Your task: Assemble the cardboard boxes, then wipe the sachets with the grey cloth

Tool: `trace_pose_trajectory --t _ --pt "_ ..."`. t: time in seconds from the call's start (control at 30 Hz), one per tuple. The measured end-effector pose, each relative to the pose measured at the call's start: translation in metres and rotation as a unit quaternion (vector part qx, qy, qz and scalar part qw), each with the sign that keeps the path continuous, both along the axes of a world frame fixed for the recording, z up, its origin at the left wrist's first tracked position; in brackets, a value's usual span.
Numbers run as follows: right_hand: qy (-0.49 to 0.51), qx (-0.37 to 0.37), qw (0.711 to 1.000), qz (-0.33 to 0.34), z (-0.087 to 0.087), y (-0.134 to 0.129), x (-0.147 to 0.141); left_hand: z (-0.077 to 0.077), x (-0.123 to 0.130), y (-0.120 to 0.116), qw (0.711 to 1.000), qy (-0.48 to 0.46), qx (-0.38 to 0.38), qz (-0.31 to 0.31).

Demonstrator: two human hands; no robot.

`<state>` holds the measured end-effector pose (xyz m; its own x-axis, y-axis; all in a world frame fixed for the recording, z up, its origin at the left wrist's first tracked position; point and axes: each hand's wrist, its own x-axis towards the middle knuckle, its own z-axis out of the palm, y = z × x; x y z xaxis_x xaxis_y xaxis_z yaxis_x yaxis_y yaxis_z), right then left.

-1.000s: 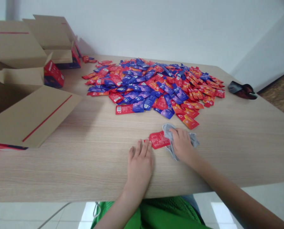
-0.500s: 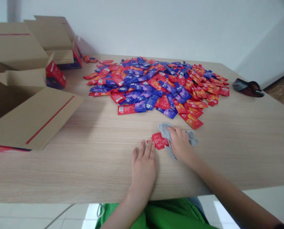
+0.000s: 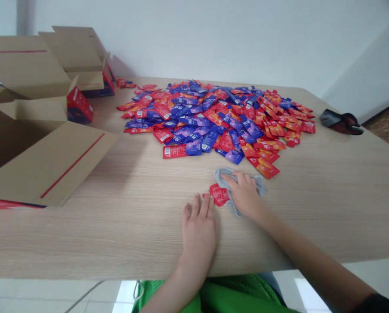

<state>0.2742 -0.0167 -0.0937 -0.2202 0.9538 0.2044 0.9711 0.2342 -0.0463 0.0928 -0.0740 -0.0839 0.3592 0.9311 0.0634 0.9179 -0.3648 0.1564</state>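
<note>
Red sachet (image 3: 219, 195) partly beneath flat left fingers (image 3: 204, 209) and grey cloth (image 3: 219, 176) in clenched right fingers (image 3: 241, 179)

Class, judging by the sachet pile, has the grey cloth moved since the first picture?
Yes. Against the pile, the cloth has shifted left, and it now covers more of the red sachet.

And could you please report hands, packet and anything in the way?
Left hand: fingertips on left end of red packet. Right hand: holding grey cloth over packet's right part. Sachet pile beyond, out of the way.
</note>
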Motion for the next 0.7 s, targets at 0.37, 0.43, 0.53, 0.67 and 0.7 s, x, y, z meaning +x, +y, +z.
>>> trace_pose_trajectory --t 0.37,0.43,0.53,0.67,0.7 --pt "0.037 0.002 0.996 0.077 0.015 -0.003 -0.039 0.005 0.003 0.001 1.000 0.014 -0.026 0.006" --pt "0.018 -0.011 0.997 0.080 0.010 -0.004 -0.039 0.007 0.003 0.001 0.999 0.022 -0.030 0.005" --pt "-0.004 -0.010 1.000 0.001 0.002 -0.004 -0.009 0.007 0.001 0.002 0.999 0.030 -0.040 -0.005" --pt "0.001 0.001 0.997 -0.073 0.002 0.000 0.034 0.005 0.002 0.002 0.998 0.033 -0.045 0.001" --pt "0.008 0.007 0.997 -0.078 0.005 0.001 0.036 0.004 0.003 0.002 0.999 0.033 -0.043 0.005"
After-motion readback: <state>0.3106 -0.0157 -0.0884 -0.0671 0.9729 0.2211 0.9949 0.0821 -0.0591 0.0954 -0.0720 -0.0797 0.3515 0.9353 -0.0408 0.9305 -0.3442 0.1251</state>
